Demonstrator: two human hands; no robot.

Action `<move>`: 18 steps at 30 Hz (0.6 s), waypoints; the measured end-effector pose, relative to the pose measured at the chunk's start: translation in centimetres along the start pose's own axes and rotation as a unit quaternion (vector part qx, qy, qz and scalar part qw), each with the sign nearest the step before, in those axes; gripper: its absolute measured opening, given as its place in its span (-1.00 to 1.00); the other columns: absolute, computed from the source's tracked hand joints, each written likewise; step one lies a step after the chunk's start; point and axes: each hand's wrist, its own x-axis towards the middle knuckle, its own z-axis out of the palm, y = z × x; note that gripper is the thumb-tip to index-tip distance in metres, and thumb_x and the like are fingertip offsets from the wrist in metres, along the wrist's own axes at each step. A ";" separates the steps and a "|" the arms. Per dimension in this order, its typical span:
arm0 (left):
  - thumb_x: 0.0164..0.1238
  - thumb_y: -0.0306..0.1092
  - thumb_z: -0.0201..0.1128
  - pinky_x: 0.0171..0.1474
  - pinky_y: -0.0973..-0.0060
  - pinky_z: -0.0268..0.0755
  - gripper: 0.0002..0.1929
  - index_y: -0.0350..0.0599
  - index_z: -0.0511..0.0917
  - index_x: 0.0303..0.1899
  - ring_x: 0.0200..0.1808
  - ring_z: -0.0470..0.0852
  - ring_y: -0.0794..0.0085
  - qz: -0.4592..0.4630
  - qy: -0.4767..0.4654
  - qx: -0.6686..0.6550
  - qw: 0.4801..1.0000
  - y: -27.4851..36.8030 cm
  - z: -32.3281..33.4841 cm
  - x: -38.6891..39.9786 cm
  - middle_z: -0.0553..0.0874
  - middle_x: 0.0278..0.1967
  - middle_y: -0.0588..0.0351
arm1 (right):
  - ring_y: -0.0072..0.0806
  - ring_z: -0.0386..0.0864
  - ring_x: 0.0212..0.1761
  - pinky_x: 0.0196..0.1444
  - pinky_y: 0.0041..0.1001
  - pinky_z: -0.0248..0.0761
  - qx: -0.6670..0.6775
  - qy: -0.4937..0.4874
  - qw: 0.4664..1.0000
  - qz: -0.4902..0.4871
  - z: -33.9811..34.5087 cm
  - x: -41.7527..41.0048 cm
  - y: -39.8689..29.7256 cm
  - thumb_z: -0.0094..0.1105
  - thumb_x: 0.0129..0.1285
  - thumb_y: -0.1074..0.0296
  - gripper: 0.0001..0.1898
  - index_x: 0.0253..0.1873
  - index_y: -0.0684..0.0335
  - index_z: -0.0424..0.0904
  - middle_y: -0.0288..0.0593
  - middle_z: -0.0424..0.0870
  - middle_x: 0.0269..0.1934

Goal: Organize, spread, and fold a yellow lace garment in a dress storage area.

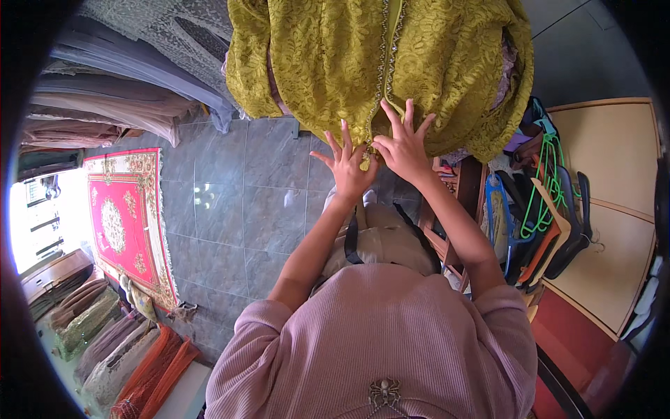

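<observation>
A mustard-yellow lace garment (324,63) hangs before me with its front opening facing me. Beaded trim (384,47) runs down both edges of that opening, and a strip of yellow lining shows between them. My left hand (349,170) pinches the beaded edge near its lower end between thumb and index finger, the other fingers spread. Just to the right, my right hand (403,149) pinches the edge beside it, thumb and index finger together and the remaining fingers fanned out. My fingers partly hide the gripped fabric. Mauve fabric (505,68) shows beneath the lace at the side.
Several plastic hangers (544,194), green, blue, black and orange, hang at right by a wooden cabinet (602,152). A red patterned rug (125,220) lies on grey floor tiles (220,209). Garments (104,94) hang at upper left; folded fabrics (136,361) are at lower left.
</observation>
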 end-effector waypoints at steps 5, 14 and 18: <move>-0.05 -0.19 0.25 0.16 -0.34 -0.80 -0.74 0.01 0.64 -0.27 0.43 -0.22 -0.09 0.005 0.008 0.000 1.000 0.3 -0.4 -0.1 0.12 0.38 0.00 | 0.13 -0.28 0.45 0.12 0.50 -0.55 -0.032 0.089 0.995 -0.036 0.9 -1.4 0.8 0.19 0.14 0.16 -0.81 -0.15 -0.04 0.63 -0.25 0.09 0.38; -0.05 -0.20 0.27 0.17 -0.32 -0.80 -0.78 -0.02 0.64 -0.33 0.43 -0.23 -0.12 0.039 0.008 -0.007 0.999 0.3 -0.9 -0.3 0.14 0.37 -0.02 | -0.04 -0.22 0.47 0.17 0.45 -0.59 -0.052 0.118 0.988 -0.080 1.1 -3.1 1.6 0.24 0.10 0.13 -0.76 -0.09 -0.22 0.61 -0.39 0.21 0.33; -0.03 -0.20 0.27 0.17 -0.32 -0.80 -0.81 -0.02 0.63 -0.36 0.43 -0.24 -0.12 0.049 0.012 -0.023 0.998 0.2 -0.8 -0.3 0.15 0.37 -0.04 | -0.03 -0.21 0.47 0.17 0.45 -0.56 -0.073 0.119 0.985 -0.096 1.2 -3.1 1.9 0.25 0.08 0.09 -0.74 -0.08 -0.22 0.61 -0.38 0.20 0.34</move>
